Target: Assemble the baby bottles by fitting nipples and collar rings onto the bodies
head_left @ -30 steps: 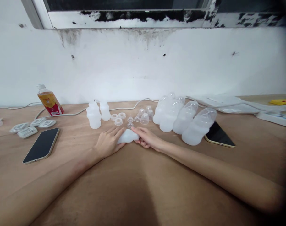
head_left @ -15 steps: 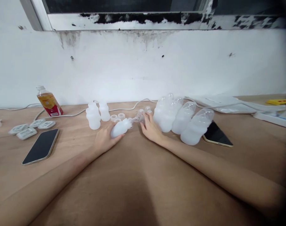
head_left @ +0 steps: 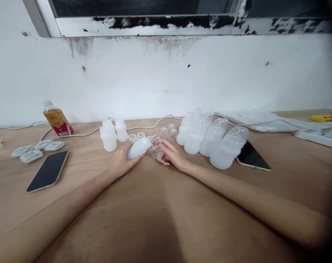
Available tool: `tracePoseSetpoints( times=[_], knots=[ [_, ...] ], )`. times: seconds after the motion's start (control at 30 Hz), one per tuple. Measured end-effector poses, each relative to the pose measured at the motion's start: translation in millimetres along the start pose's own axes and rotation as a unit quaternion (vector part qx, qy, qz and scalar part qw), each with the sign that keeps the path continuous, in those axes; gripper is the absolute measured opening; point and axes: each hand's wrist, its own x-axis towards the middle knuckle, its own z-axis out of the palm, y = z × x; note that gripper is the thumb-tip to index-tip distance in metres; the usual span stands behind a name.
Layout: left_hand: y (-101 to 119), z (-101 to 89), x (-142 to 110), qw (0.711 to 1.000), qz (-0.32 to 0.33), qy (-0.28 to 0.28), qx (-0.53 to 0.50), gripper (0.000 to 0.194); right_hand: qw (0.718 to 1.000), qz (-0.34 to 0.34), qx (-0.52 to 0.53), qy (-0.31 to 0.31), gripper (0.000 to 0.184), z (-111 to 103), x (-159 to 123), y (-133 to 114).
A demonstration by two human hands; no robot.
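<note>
My left hand (head_left: pixel 121 159) is wrapped round a frosted white baby bottle (head_left: pixel 138 147), tilted with its top toward the right. A pale nipple shows at its upper end, partly hidden. In my right hand (head_left: pixel 172 155) is a clear bottle cap (head_left: pixel 156 152), its open end facing the left bottle, a small gap between them. More clear caps (head_left: pixel 172 133) stand behind my right fingers. White collar rings (head_left: pixel 136 136) lie just beyond the held bottle. To the left rear stand two open bottles (head_left: pixel 108 136). Several capped bottles (head_left: pixel 193 137) stand to the right.
At left are a phone (head_left: pixel 47 171), several white flat packs (head_left: pixel 31 155) and a drink bottle (head_left: pixel 58 118). Another phone (head_left: pixel 252 157) lies behind the capped bottles. A white cable (head_left: pixel 160 119) runs along the wall, and plastic bags (head_left: pixel 260 121) rest at back right.
My right hand left the held bottle, reached to the clear caps and brought one back toward it. My left hand has tilted the bottle's top up and kept its grip.
</note>
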Motion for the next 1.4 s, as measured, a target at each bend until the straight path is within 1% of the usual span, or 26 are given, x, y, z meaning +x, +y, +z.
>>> tracePoseSetpoints(
  times=[0.03,0.07,0.1,0.17,0.27,0.4,0.53,0.6,0.67,0.8,0.93,1.0,1.1,1.2,1.3,1.4],
  knots=[
    [-0.2,0.3,0.0,1.0,0.0,0.001,0.001,0.046,0.995,0.033,0.097,0.003,0.023,-0.3,2.1,0.5],
    [-0.3,0.6,-0.1,1.0,-0.001,0.001,0.004,0.047,0.983,0.057,0.176,0.012,0.021,-1.1,4.5,1.3],
    [-0.3,0.8,-0.2,1.0,-0.004,0.0,0.007,0.047,0.969,0.071,0.235,0.024,0.019,-2.4,6.9,2.4],
    [-0.3,0.9,-0.5,1.0,-0.008,-0.007,0.013,0.049,0.946,0.094,0.306,0.047,0.015,-5.5,11.2,4.9],
    [-0.2,0.7,-0.6,1.0,-0.002,-0.005,0.019,0.049,0.929,0.117,0.346,0.059,0.014,-9.3,14.6,8.2],
    [-0.8,1.0,-0.9,1.0,0.005,-0.005,0.025,0.049,0.931,0.103,0.347,0.04,0.014,-9.4,14.0,9.1],
    [-2.4,3.0,-2.0,0.999,0.018,-0.006,0.041,0.055,0.943,0.038,0.332,0.002,0.014,-5.4,9.3,5.5],
    [-3.1,3.9,-2.5,0.999,0.029,-0.004,0.044,0.056,0.948,0.015,0.318,-0.009,0.016,-3.1,6.7,3.5],
    [-3.3,4.3,-2.8,0.998,0.036,-0.003,0.049,0.056,0.952,0.007,0.307,-0.001,0.019,-1.2,5.2,2.6],
    [-1.0,3.0,-3.5,0.997,0.044,-0.002,0.064,0.055,0.957,-0.014,0.289,0.037,0.026,0.5,5.7,3.2],
    [3.0,0.3,-4.8,0.995,0.041,-0.011,0.092,0.054,0.965,-0.039,0.256,0.037,0.03,0.2,6.2,4.3],
    [4.5,-0.7,-5.6,0.993,0.047,-0.011,0.106,0.054,0.975,-0.045,0.216,0.039,0.032,-0.1,4.5,3.8],
    [5.7,-1.1,-6.9,0.989,0.065,-0.006,0.132,0.053,0.991,-0.061,0.108,0.052,0.033,-0.3,0.0,1.3],
    [6.2,-0.8,-8.1,0.985,0.076,-0.003,0.156,0.053,0.996,-0.076,0.012,0.049,0.032,0.0,-4.5,-2.3],
    [6.8,-0.8,-8.8,0.983,0.083,-0.006,0.164,0.054,0.996,-0.08,-0.024,0.039,0.031,0.7,-6.6,-4.5],
    [7.5,-1.2,-8.7,0.983,0.063,0.0,0.17,0.052,0.995,-0.079,-0.045,0.047,0.03,1.3,-6.5,-4.4]
  ],
)
